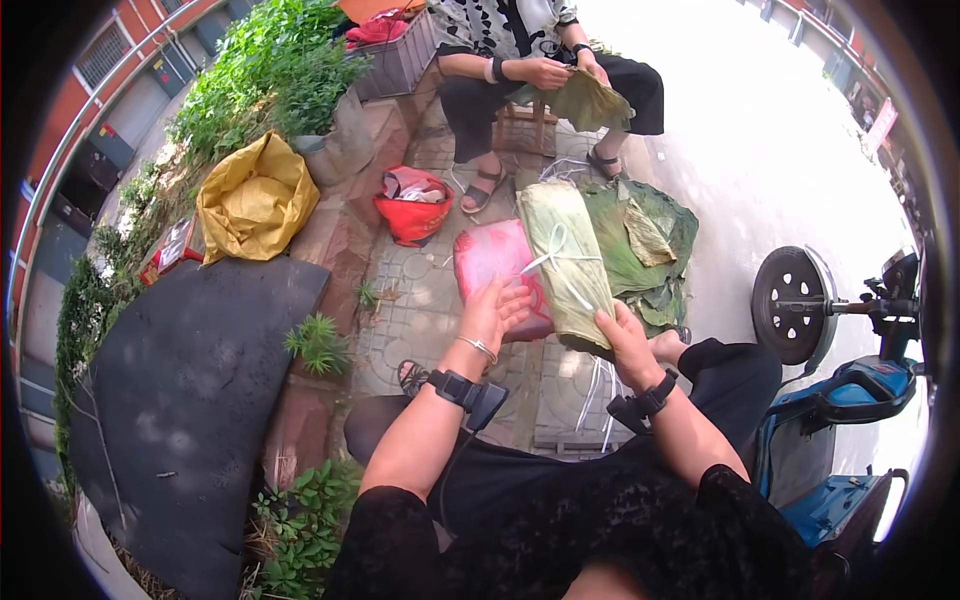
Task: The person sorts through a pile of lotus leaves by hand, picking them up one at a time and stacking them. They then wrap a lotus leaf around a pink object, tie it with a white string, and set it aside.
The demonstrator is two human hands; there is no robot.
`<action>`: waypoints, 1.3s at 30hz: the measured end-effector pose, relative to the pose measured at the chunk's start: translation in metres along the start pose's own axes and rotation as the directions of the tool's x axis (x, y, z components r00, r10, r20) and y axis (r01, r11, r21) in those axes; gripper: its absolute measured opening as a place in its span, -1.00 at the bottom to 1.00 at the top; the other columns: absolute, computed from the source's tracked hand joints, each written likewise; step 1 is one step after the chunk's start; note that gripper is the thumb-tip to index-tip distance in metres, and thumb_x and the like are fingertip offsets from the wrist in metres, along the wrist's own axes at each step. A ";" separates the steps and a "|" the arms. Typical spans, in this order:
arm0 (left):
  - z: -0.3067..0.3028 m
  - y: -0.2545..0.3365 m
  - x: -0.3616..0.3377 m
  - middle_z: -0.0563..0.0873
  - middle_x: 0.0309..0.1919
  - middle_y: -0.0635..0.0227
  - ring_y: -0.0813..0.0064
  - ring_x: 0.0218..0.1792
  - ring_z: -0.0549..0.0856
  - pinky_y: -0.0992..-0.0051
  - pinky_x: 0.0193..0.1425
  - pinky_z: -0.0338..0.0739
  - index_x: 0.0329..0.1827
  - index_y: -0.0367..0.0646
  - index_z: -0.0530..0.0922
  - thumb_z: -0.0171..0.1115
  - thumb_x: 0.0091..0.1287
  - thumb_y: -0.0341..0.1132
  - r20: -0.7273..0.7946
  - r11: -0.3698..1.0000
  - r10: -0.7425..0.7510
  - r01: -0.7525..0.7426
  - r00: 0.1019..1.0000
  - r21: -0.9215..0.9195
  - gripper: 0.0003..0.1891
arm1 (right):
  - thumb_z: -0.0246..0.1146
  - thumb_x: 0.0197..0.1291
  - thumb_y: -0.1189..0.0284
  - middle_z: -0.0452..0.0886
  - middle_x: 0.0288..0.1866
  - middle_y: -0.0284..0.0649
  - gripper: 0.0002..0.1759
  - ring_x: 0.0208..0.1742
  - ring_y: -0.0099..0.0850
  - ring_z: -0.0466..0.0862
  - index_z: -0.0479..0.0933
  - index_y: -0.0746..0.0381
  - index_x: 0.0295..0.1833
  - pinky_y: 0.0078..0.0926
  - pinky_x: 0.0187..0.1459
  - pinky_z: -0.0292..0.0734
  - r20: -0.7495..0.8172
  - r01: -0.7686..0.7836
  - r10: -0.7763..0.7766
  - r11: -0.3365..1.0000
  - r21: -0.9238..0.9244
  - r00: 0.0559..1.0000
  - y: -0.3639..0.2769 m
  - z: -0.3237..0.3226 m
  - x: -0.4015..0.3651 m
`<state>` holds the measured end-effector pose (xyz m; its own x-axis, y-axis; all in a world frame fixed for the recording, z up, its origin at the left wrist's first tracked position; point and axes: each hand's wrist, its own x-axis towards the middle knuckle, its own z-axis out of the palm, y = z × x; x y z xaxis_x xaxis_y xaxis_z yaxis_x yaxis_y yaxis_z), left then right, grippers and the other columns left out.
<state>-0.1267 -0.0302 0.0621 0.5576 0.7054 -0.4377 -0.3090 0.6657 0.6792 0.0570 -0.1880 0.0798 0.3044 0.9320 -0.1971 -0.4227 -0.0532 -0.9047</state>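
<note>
My right hand (628,345) grips the lower right end of a long green leaf bundle (562,255), which is tied around its middle with white string. The bundle is tilted, its far end pointing away from me. To its left my left hand (497,312) is open, palm up, with its fingers spread near the bundle's edge. Below that hand and the bundle lies a pink-and-red package (490,255). Large flat green leaves (660,235) are piled on the ground to the right, with a paler folded leaf on top.
Across from me a seated person (545,72) holds a leaf in both hands. A red bag (415,208) and a yellow sack (258,205) stand at the left, beyond a dark board (185,400). White strings (603,395) hang below the bundle. A blue vehicle (850,390) is at the right.
</note>
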 end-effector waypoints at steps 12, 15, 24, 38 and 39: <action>-0.004 -0.008 -0.008 0.70 -0.13 0.21 0.45 -0.17 0.71 0.52 -0.17 0.63 0.15 -0.27 0.47 0.15 0.40 -0.31 0.002 0.961 0.015 -0.015 1.000 0.278 -0.68 | 0.09 0.35 0.29 0.60 0.12 -0.16 -0.56 0.07 -0.34 0.62 0.41 0.30 0.25 -0.32 0.10 0.50 -0.059 -0.104 0.120 0.969 0.225 0.991 -0.047 -0.019 0.039; -0.005 -0.006 -0.009 0.68 -0.07 0.19 0.35 -0.09 0.71 0.38 -0.02 0.65 0.14 -0.29 0.47 0.16 0.40 -0.30 0.039 0.953 0.010 -0.022 0.999 0.301 -0.67 | 0.13 0.37 0.24 0.60 0.18 -0.24 -0.58 0.14 -0.37 0.60 0.44 0.19 0.26 -0.34 0.18 0.46 0.054 -0.120 0.110 0.965 0.235 0.992 -0.058 -0.014 0.091; -0.009 -0.007 0.005 0.69 -0.13 0.22 0.44 -0.16 0.71 0.50 -0.17 0.62 0.11 -0.23 0.52 0.18 0.38 -0.31 -0.002 0.925 0.033 -0.030 0.999 0.378 -0.70 | 0.12 0.33 -0.08 0.34 0.37 -0.02 -0.20 0.25 -0.13 0.46 0.15 0.21 0.47 -0.29 0.10 0.43 -0.352 -0.066 0.004 0.984 -0.166 0.936 -0.033 0.006 0.225; -0.020 -0.021 0.012 0.66 -0.03 -0.02 0.02 0.02 0.62 0.18 0.16 0.50 0.06 -0.29 0.55 0.29 0.15 -0.32 0.372 -0.153 0.379 -0.339 0.848 0.928 -0.59 | 0.16 0.39 0.35 0.62 -0.04 -0.28 -0.65 -0.08 -0.52 0.65 0.45 0.28 0.19 -0.58 -0.06 0.56 -0.155 -0.440 0.411 0.829 -0.346 0.898 0.065 -0.103 -0.012; -0.020 -0.026 0.012 0.65 -0.01 -0.02 0.02 0.04 0.61 0.19 0.19 0.49 0.07 -0.28 0.54 0.30 0.14 -0.32 0.367 -0.187 0.335 -0.320 0.868 0.929 -0.58 | 0.16 0.39 0.35 0.62 -0.05 -0.28 -0.66 -0.08 -0.52 0.65 0.46 0.28 0.18 -0.58 -0.06 0.57 -0.149 -0.444 0.419 0.830 -0.338 0.896 0.066 -0.108 -0.021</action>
<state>-0.1277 -0.0340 0.0273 0.6632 0.7457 0.0634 0.5948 -0.5766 0.5602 0.1152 -0.2495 -0.0169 0.2229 0.7592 -0.6115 -0.1971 -0.5793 -0.7909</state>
